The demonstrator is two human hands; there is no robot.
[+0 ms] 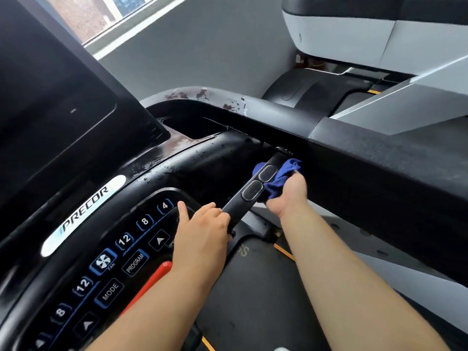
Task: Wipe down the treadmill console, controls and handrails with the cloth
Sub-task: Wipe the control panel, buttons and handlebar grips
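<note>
The right hand (286,198) grips a blue cloth (283,177) wrapped round the far part of the black grip bar (234,211), beside its two oval sensors (253,190). The left hand (202,231) holds the bar's near end, thumb on the control panel (126,262)

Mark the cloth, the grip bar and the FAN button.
cloth (283,176), head view: bunched blue fold.
grip bar (236,209), head view: bare lower shaft.
FAN button (103,260), head view: fan icon.

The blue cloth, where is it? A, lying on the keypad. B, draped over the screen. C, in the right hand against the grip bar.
C: the right hand bunches the blue cloth around the grip bar, whose lower end the left hand holds.
</note>
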